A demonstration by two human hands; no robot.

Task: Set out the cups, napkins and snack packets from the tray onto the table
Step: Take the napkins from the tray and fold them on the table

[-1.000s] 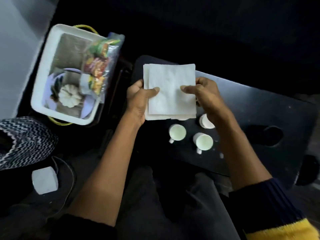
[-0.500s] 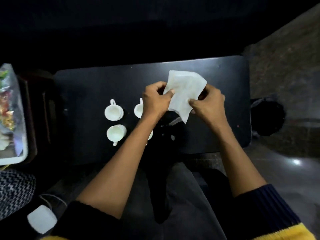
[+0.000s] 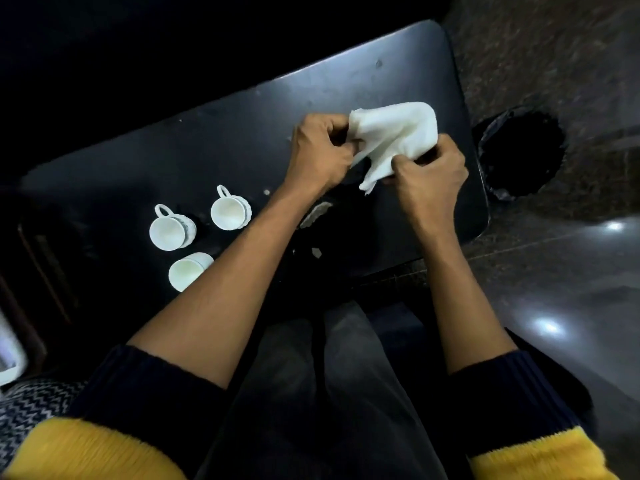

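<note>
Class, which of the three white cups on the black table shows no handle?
The nearest white cup, partly hidden by the left forearm; the two farther cups show loop handles.

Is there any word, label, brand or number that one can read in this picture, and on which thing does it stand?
None can be read.
The napkins, held by the left hand and the right hand, are plain white.
The three cups on the table show no print.
The tray is only a blurred corner at the left edge; any text on it cannot be told.
</note>
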